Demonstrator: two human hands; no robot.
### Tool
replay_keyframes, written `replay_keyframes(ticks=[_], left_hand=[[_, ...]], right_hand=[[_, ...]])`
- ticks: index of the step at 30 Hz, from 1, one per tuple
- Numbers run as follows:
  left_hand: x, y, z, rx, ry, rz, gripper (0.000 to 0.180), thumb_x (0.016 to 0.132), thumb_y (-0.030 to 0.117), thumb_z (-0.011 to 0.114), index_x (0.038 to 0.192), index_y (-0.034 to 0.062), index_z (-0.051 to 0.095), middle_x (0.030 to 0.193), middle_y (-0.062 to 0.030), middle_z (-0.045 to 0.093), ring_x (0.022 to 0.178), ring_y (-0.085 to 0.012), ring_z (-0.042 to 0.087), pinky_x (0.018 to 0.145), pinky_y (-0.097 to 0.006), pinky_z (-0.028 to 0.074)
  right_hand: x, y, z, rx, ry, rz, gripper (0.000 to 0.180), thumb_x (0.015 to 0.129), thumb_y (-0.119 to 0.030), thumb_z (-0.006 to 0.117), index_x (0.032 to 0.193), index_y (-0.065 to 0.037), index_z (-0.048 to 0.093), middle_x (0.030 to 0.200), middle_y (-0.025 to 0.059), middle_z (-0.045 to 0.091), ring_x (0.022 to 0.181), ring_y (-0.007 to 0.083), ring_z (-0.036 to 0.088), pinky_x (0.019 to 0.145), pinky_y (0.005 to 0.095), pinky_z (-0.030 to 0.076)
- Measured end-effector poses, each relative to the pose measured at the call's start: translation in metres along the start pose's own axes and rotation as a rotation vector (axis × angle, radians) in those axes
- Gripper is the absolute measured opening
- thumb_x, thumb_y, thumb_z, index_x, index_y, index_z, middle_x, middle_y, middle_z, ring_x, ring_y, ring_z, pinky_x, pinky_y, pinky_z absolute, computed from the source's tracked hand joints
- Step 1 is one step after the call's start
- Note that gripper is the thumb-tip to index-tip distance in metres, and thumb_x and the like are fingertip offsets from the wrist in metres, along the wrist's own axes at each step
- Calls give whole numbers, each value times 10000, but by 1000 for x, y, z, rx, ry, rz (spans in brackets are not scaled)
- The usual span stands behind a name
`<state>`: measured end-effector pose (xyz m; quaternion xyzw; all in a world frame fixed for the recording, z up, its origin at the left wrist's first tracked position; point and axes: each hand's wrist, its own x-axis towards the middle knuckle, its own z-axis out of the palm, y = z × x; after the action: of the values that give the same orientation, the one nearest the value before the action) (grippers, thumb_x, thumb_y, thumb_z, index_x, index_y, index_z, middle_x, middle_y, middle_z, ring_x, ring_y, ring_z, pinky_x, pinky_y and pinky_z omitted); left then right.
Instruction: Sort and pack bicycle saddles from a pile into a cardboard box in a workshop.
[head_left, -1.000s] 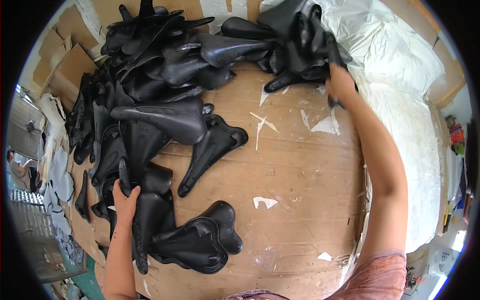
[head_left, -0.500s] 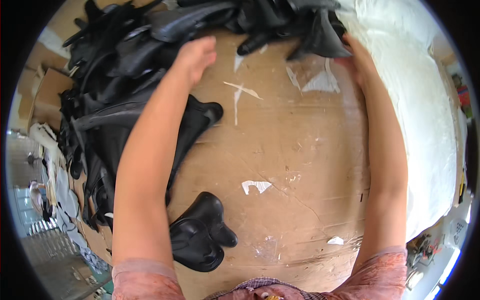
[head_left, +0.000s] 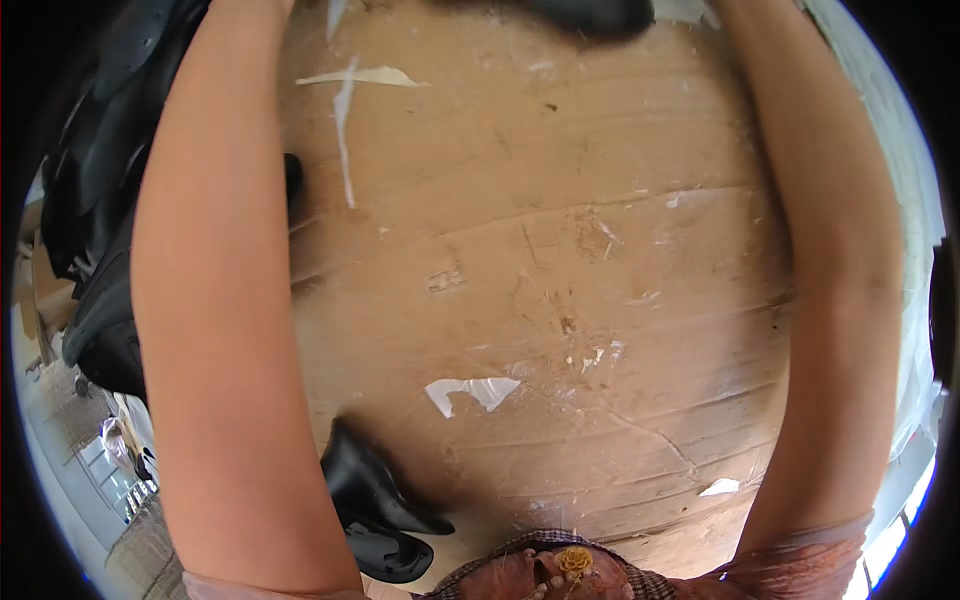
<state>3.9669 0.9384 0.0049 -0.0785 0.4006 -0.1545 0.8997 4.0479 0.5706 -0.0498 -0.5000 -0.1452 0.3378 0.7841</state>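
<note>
A smooth black, round-ended, plastic-looking piece (head_left: 600, 14) lies toward the far edge of the creased brown cardboard (head_left: 540, 260), visible length crosswise, nearer the bare right forearm (head_left: 840, 230) than the left forearm (head_left: 215, 260), both hands out of view, grips untellable.

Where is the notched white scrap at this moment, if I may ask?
In the head view, the notched white scrap lies on the brown cardboard, just below centre, up and right of the black saddle-shaped pieces near the bottom edge.
</note>
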Motion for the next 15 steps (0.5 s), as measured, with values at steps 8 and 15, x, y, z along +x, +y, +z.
replay_keyframes(ticks=[8, 15], left_hand=[[-38, -181, -143, 602, 106, 1183, 229, 842, 206, 572, 1043, 100, 549, 943, -53, 612, 887, -192, 575, 787, -346, 483], [-215, -303, -240, 726, 308, 1169, 164, 829, 211, 601, 737, 101, 520, 637, -24, 520, 517, -157, 518, 458, -246, 411]], right_hand=[[-70, 38, 125, -469, -246, -317, 418, 741, -212, 685, 1080, -19, 535, 900, 58, 624, 787, 183, 594, 706, 299, 492], [-218, 5, 200, -752, -907, -822, 545, 698, -257, 719, 1148, -19, 524, 925, 138, 632, 815, 255, 613, 737, 325, 499]])
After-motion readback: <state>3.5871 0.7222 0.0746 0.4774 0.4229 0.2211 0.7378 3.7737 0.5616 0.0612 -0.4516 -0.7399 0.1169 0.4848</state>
